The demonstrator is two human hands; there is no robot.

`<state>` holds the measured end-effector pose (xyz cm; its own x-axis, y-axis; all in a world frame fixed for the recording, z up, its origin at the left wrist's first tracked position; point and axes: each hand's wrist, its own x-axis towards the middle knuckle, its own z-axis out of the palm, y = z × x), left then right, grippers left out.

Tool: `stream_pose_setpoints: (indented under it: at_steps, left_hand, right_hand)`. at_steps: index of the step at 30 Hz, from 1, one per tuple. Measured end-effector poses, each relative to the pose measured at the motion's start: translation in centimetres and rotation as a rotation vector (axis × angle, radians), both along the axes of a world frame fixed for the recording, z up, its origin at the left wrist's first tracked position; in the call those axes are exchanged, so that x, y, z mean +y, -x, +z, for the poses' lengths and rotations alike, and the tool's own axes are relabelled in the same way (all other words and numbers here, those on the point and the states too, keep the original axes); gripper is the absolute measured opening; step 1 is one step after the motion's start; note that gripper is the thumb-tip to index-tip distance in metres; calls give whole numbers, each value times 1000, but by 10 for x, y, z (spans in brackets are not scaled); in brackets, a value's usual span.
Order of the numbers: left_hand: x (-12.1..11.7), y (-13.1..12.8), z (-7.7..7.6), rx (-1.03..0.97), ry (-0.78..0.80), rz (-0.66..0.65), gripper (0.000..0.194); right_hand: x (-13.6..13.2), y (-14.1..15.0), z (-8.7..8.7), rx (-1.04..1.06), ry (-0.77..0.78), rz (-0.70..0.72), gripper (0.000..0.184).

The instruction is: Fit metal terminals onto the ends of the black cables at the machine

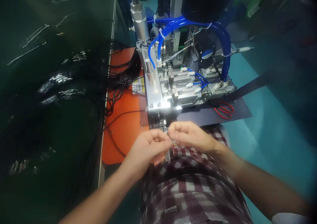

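Note:
My left hand (150,148) is closed in a pinch, with several thin coloured wires (173,142) sticking out at its fingertips. Thumb and forefinger of my right hand (189,134) press together right at the same wires. The fingertips of both hands nearly meet just in front of a metal machine (178,92) with blue air tubes (183,20). How far the wires run inside the fingers is hidden.
Black cables (123,75) lie across the orange board (123,118) on the left. Red-handled scissors (224,111) rest on the dark plate (198,115). Small metal parts in clear bags (59,78) are on the dark table at left. A green spool (257,2) hangs upper right.

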<state>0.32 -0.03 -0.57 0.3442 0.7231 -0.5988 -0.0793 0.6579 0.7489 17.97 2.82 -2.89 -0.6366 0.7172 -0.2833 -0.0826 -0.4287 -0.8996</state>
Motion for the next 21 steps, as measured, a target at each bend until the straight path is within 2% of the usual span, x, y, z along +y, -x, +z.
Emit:
stream_pose_setpoints:
  at_steps: [6,12,18,21]
  left_hand:
    - [-2,1,-1,59,-101,118,15]
    - [-2,0,-3,95,-109,139,17]
    - [-3,-2,-2,53,-105,156,17]
    - [-2,-2,-2,22,-93,173,16]
  right_hand:
    - [-6,6,1,-105,-83,-177,23]
    - [-15,13,4,-202,-217,-283,15]
    - [-19,18,-1,-324,-425,-385,9]
    - [-21,19,-3,-300,-392,-404,11]
